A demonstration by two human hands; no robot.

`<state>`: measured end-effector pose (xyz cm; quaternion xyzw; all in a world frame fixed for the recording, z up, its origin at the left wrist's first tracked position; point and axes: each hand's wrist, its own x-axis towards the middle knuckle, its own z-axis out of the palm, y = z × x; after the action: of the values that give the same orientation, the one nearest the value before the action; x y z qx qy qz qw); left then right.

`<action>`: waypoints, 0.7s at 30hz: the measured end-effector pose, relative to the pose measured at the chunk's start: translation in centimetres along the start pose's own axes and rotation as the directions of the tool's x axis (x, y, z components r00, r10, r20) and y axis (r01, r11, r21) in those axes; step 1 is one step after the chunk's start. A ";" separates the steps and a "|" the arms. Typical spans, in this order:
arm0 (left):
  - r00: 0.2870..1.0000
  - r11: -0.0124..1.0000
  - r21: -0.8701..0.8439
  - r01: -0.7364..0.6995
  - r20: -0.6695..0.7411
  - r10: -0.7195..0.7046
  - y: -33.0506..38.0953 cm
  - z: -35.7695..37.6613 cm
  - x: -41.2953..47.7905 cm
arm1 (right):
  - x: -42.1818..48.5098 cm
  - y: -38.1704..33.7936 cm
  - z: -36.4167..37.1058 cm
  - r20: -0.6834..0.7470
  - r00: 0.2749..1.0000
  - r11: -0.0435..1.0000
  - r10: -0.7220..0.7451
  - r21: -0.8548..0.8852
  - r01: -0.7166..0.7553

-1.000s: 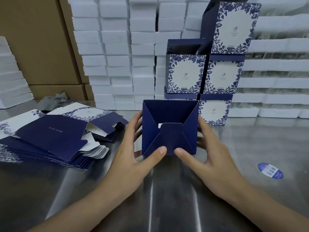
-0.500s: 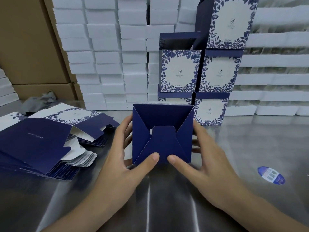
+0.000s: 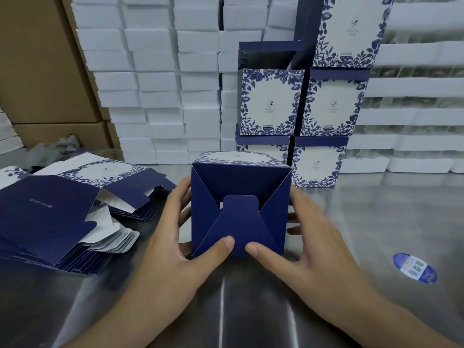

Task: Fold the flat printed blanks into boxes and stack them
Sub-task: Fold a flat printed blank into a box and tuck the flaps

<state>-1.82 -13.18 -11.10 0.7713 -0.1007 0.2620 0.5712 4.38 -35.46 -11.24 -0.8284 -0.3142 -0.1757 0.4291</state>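
At my far left brown cardboard cartons [image 3: 42,71] rise behind a crumpled grey rag [image 3: 59,145]. In front of them the pile of flat blanks [image 3: 57,222] lies fanned on the steel table [image 3: 376,222], navy sides and white scalloped flaps showing, its long edge running away to the left. A bare strip of shiny metal separates the pile's near corner from my left hand [image 3: 175,249].

That hand grips the half-folded box [image 3: 238,209], fingers curled round its left wall and thumb pressed flat on the lower flap. The box sits at the centre of the table, tipped on its side: the navy bottom faces me and the printed floral panel faces up. It looks about as wide as it is tall; its depth runs away from me and I cannot judge it. The matte card flaps meet as triangles, with a rounded tongue at the middle and a small gap beside it.

My right hand [image 3: 311,249] grips the right wall the same way, its thumb almost touching the other one.

Behind the box stands the stack of finished boxes [image 3: 319,109], set against a wall of white foam blocks [image 3: 163,84]. To my right the table is open, with an oval blue sticker [image 3: 414,268] lying flat.
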 end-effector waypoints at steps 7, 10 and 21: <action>0.999 0.997 -0.071 0.027 -0.019 -0.029 0.0 -0.1 0.2 | 0.0 -0.4 -0.2 0.009 1.000 0.997 0.027 0.069 -0.027; 0.999 0.995 -0.095 0.027 -0.023 -0.029 -0.1 -0.2 0.3 | 0.0 -0.4 -0.2 0.006 0.999 0.996 0.036 0.082 -0.037; 0.998 0.970 -0.245 0.009 -0.055 -0.024 1.0 0.2 -0.2 | -0.6 -1.4 0.3 0.053 0.995 0.874 0.084 0.475 -0.099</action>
<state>-2.38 -13.74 -10.47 0.6881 -0.1092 0.2649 0.6666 3.00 -34.80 -10.89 -0.7138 -0.3149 -0.0595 0.6227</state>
